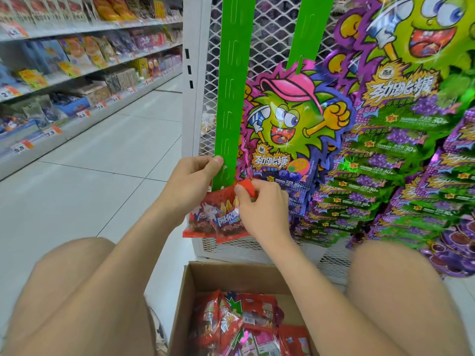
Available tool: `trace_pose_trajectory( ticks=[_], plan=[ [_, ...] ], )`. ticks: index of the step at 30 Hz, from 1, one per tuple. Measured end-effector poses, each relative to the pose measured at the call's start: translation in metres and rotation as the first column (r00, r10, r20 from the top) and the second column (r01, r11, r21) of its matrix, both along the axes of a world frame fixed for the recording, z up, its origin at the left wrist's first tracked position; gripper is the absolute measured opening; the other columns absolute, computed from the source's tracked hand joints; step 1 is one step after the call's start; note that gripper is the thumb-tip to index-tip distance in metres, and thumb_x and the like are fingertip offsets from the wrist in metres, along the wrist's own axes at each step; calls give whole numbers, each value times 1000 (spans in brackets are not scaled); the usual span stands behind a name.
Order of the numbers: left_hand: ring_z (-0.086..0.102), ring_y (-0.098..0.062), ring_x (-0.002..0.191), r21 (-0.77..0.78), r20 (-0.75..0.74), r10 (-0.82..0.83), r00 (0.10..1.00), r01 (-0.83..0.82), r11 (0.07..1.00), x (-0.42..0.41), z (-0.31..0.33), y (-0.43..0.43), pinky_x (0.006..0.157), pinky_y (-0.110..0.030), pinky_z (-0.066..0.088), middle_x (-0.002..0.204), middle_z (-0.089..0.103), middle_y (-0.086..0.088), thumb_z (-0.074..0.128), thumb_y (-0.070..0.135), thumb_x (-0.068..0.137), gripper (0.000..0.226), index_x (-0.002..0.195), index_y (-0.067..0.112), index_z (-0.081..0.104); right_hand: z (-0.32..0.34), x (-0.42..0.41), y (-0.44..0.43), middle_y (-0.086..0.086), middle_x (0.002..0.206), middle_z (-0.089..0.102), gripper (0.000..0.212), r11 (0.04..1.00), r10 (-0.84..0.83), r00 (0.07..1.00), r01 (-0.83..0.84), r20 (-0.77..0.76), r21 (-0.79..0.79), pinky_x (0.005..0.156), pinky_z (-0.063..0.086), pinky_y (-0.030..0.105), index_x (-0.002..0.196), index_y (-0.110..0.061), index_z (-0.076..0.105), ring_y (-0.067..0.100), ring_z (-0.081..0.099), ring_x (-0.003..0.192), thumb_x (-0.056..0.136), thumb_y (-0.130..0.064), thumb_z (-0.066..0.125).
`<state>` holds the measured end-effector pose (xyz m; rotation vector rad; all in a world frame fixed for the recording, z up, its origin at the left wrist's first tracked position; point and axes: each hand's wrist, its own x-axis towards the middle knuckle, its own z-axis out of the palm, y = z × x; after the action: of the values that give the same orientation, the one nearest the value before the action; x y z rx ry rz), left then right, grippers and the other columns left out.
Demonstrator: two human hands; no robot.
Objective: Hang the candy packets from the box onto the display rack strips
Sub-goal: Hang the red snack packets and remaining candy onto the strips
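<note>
A green display strip point(232, 80) hangs down the white mesh rack point(213, 47). My left hand point(191, 176) pinches the strip's lower end between thumb and fingers. My right hand point(259, 209) pinches the red top of a candy packet point(226, 227) right at the strip's bottom tip. A second red packet point(199, 222) hangs beside it, to its left. An open cardboard box point(218, 278) on the floor between my knees holds several more red packets point(246, 319).
A second green strip point(312, 29) to the right carries large green and purple candy bags point(290, 119), with more stacked at the right point(401, 160). Shop shelves point(77, 73) line the left side of a tiled aisle point(115, 155).
</note>
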<state>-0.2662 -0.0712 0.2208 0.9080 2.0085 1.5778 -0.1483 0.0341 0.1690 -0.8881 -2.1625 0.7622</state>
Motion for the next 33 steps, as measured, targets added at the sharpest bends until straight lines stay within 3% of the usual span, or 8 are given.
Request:
trace_pose_trajectory(
  ticks=[4, 7, 9, 14, 18, 24, 29, 33],
  plan=[
    [78, -28, 95, 18, 35, 31, 999, -31, 999, -1, -2, -5, 98, -55, 59, 98, 81, -9, 56, 45, 108, 37, 102, 17, 79, 13, 9, -8, -7, 73, 61, 25, 994, 112, 991, -112, -72, 6, 63, 35, 21, 81, -22, 64, 6, 52, 67, 103, -33, 61],
    [79, -20, 87, 4, 70, 24, 997, -25, 1000, -3, -1, -5, 96, -52, 61, 94, 81, -2, 59, 48, 106, 36, 101, 20, 80, 17, 13, -12, -4, 83, 64, 21, 974, 214, 972, -205, -97, 97, 70, 40, 35, 88, -18, 62, 15, 57, 77, 105, -30, 56],
    [80, -22, 85, 7, 101, 11, 995, -12, 1000, -3, 0, -4, 94, -50, 62, 93, 82, -3, 61, 47, 105, 34, 101, 19, 80, 20, 11, -11, -4, 83, 61, 21, 967, 230, 966, -214, -115, 139, 69, 37, 35, 88, -17, 60, 15, 55, 77, 106, -27, 55],
    [80, -25, 88, 16, 107, -11, 994, 9, 1000, 0, 3, -5, 90, -42, 62, 93, 81, -9, 58, 41, 106, 37, 97, 11, 77, 30, 1, -13, -6, 81, 61, 22, 986, 146, 970, -126, -196, 112, 70, 33, 14, 88, -18, 62, 5, 48, 73, 106, -28, 56],
    [80, -19, 91, 26, 132, -37, 990, 34, 999, -1, 4, -5, 82, -33, 57, 97, 83, -2, 55, 45, 107, 38, 100, 16, 80, 28, -9, -11, -11, 67, 54, 30, 998, 68, 975, -66, -212, 18, 71, 28, 32, 79, -23, 57, 13, 47, 65, 107, -36, 54],
    [79, -22, 90, 56, 127, -83, 988, 77, 995, -4, -1, -5, 72, -25, 59, 98, 81, -9, 59, 41, 106, 38, 101, 8, 76, 27, -14, -9, -8, 57, 47, 38, 997, 15, 974, -33, -228, -74, 68, 36, 39, 70, -20, 53, 23, 46, 62, 104, -37, 57],
    [80, -24, 89, 55, 121, -41, 992, 34, 998, -4, 0, -3, 74, -33, 60, 97, 82, -8, 59, 40, 107, 33, 101, 13, 77, 15, -12, -11, -1, 68, 62, 34, 994, -40, 987, 24, -154, -105, 71, 42, 40, 77, -19, 63, 32, 57, 74, 102, -40, 56],
    [79, -29, 97, 50, 90, -30, 996, 25, 998, -3, 0, -5, 91, -44, 63, 99, 82, -9, 59, 41, 107, 36, 105, 10, 78, 15, -9, -10, -6, 64, 57, 35, 995, -24, 992, 12, -127, -95, 71, 36, 38, 76, -20, 62, 29, 55, 73, 103, -40, 56]
  ],
)
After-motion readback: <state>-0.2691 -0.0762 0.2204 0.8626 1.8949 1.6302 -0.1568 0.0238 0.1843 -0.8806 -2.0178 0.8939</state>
